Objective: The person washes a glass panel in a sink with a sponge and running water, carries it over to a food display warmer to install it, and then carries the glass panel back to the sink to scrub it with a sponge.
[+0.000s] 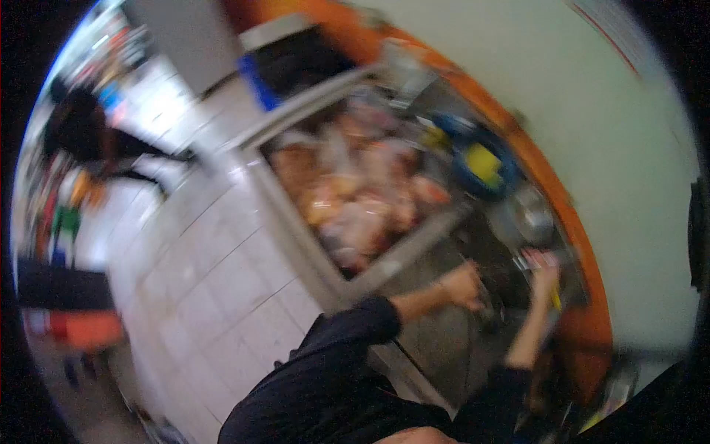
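The view is tilted and blurred by motion. My left hand (462, 286) is closed like a fist over the dark sink area, beside a small metallic shape (485, 297); what it grips, if anything, I cannot make out. Further right, my right hand (546, 280) reaches to the back ledge. Its fingers look closed at a small reddish-white item (538, 259) of unclear kind. A thin yellow thing (556, 297) shows along that hand. Behind both hands, a metal bowl or pot (532, 214) stands near the wall.
Plastic-wrapped, meat-like pieces (362, 200) fill a wide basin (296, 237) to the left. A blue bowl (503, 159) with a yellow sponge-like block (484, 164) sits behind. A dark crate (299, 63) stands beyond. Another person (78, 126) bends over the tiled floor (207, 251).
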The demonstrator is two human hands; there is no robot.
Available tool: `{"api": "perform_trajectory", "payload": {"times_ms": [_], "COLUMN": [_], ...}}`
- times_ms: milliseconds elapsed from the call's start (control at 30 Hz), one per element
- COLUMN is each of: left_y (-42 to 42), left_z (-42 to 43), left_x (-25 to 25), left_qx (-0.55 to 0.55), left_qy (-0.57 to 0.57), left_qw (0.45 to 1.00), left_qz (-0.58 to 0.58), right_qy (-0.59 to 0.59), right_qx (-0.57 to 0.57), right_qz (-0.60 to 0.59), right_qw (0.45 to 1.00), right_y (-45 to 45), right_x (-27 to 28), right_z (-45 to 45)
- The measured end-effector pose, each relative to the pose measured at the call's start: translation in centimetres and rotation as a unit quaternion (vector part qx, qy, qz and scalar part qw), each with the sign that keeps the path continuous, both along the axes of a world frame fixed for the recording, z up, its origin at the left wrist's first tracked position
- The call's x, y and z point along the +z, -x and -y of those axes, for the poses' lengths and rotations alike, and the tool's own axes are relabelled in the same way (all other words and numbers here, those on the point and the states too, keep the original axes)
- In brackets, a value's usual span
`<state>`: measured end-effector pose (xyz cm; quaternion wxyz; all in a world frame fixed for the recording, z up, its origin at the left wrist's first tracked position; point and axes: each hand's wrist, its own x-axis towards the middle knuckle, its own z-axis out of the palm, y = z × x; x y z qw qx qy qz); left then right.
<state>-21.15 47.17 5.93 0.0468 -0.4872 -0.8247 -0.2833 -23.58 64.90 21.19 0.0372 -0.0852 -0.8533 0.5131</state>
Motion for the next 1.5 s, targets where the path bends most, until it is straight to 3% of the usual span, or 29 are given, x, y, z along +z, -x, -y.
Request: {"api": "perform_trajectory", "payload": {"times_ms": [33,67,100,133,167,267,333,367,433,467,533,567,600,633,667,767,833,867,933,1000,1033,1067,1133,1200,1267,1400,1467,1500], "left_y": [-0.1,0.0,0.4,0.5,0.8,2.6,3.6,3.4,2.9,2.6,2.2,1.8,1.2,0.9,0.9,0.6,0.1,0.0,0.4,0.9,1.2,1.0,0.8,0.7,0.5,0.8,1.9,2.3], "left_z": [0.8,0.9,0.4,0.1,-0.5,-0.6,-1.4,-1.7,-2.0,-2.0,-1.2,-0.6,0.1,0.7,1.2,2.9,3.9,4.1,3.6,3.5,3.5,3.4,3.5,3.2,2.5,3.8,4.4,4.9], "left_x": [1.3,1.6,2.8,3.9,2.6,4.3,3.6,4.0,5.1,4.3,2.2,2.2,2.1,2.1,1.8,1.6,1.1,0.7,0.8,2.3,3.1,2.0,0.7,-0.8,-3.2,0.1,2.4,3.8], "left_qx": [-0.009,-0.03,-0.062,-0.068,-0.069,-0.157,-0.182,-0.184,-0.151,-0.15,-0.165,-0.16,-0.144,-0.126,-0.135,-0.131,-0.124,-0.123,-0.126,-0.163,-0.194,-0.149,-0.093,-0.078,-0.145,-0.141,-0.171,-0.186], "left_qy": [0.039,0.045,0.173,0.194,0.149,0.121,0.214,0.217,0.275,0.277,0.104,0.106,0.12,0.133,0.135,0.11,0.106,0.097,0.13,0.196,0.216,0.108,-0.104,-0.204,-0.15,-0.16,-0.085,0.0], "left_qw": [0.999,0.998,0.983,0.979,0.985,0.976,0.956,0.955,0.948,0.947,0.97,0.97,0.971,0.972,0.972,0.977,0.977,0.977,0.972,0.958,0.95,0.979,0.988,0.975,0.965,0.972,0.95,0.965], "left_qz": [0.019,0.034,0.006,-0.009,-0.049,-0.091,-0.079,-0.079,-0.06,-0.059,-0.147,-0.148,-0.148,-0.149,-0.14,-0.129,-0.136,-0.145,-0.152,-0.13,-0.114,-0.093,-0.06,-0.048,0.158,0.101,0.248,0.186], "right_qy": [0.056,0.189,-0.103,0.031,0.044,0.101,0.153,0.076,0.041,0.044,0.008,0.008,-0.191,-0.379,-0.478,-0.534,-0.41,-0.381,-0.464,-0.449,-0.416,-0.353,-0.358,-0.382,-0.382,-0.355,-0.34,-0.355], "right_qx": [-0.059,-0.107,-0.121,-0.121,-0.14,-0.142,-0.091,-0.075,-0.072,-0.071,-0.074,-0.069,-0.138,-0.199,-0.277,-0.185,0.007,0.022,0.099,0.087,0.101,0.031,-0.031,-0.054,-0.104,-0.085,-0.035,0.0], "right_qz": [-0.033,-0.103,-0.031,-0.086,-0.14,-0.102,-0.062,-0.039,-0.023,-0.022,0.039,0.038,-0.047,-0.134,-0.087,-0.207,-0.126,-0.118,0.077,0.066,0.119,0.136,0.191,0.223,0.308,0.195,0.133,0.092], "right_qw": [0.996,0.971,0.987,0.988,0.979,0.979,0.982,0.993,0.996,0.996,0.996,0.997,0.971,0.894,0.829,0.799,0.903,0.917,0.877,0.887,0.896,0.925,0.913,0.895,0.865,0.911,0.93,0.93], "right_y": [1.0,2.2,2.3,2.4,1.8,-1.9,-3.8,-5.0,-6.7,-7.1,-7.2,-6.9,-6.6,-5.8,-4.7,0.8,7.1,10.6,16.8,23.8,25.2,24.8,28.2,28.9,29.1,30.7,30.6,28.7], "right_x": [-4.1,-7.1,-6.2,-6.7,-5.9,-1.5,-1.3,-1.2,-1.2,-1.1,-0.6,-0.1,0.7,1.8,4.2,7.5,5.8,3.2,0.2,-7.3,-7.2,-5.6,-8.8,-8.4,-8.5,-12.6,-11.7,-9.1], "right_z": [-1.9,-2.5,-2.9,-2.8,-2.0,-1.5,-3.3,-4.6,-6.3,-7.1,-7.3,-6.6,-5.2,-3.8,-1.7,2.4,4.6,6.2,9.8,10.2,11.2,12.8,13.8,15.6,16.1,12.3,10.8,10.6]}}
